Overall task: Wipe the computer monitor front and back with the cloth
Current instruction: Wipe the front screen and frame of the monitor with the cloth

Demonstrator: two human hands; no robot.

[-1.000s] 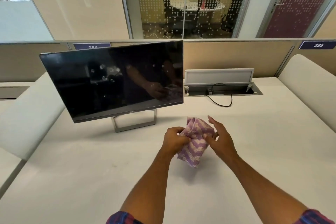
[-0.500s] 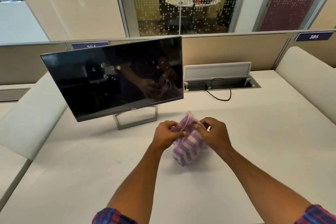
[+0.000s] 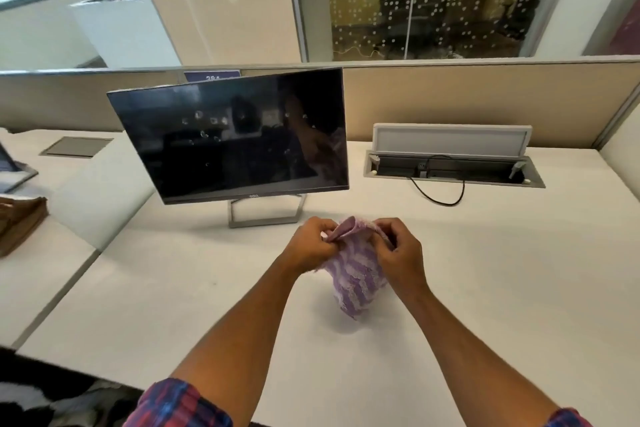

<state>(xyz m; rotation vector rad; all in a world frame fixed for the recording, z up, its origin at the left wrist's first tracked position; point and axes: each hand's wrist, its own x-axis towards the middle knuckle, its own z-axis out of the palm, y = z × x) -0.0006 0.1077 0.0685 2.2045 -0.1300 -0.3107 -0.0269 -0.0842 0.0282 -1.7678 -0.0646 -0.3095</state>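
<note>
A black flat monitor (image 3: pixel 228 139) stands switched off on a silver frame stand (image 3: pixel 266 215), at the back left of the white desk (image 3: pixel 502 270). Its dark screen faces me and reflects my arms. In front of the stand, a purple and white striped cloth (image 3: pixel 353 274) hangs bunched above the desk. My left hand (image 3: pixel 311 246) pinches its upper left edge. My right hand (image 3: pixel 401 253) grips its upper right edge. Both hands are a short way in front of the monitor and do not touch it.
An open cable hatch (image 3: pixel 453 166) with a raised lid sits in the desk to the right of the monitor, and a black cable (image 3: pixel 440 196) loops out of it. A beige partition (image 3: pixel 467 100) runs behind. A brown bag (image 3: pixel 17 222) lies on the neighbouring desk at left.
My right hand has closed onto the cloth, and both hands now hold it bunched at the top. My view has shifted left and closer to the desk.
</note>
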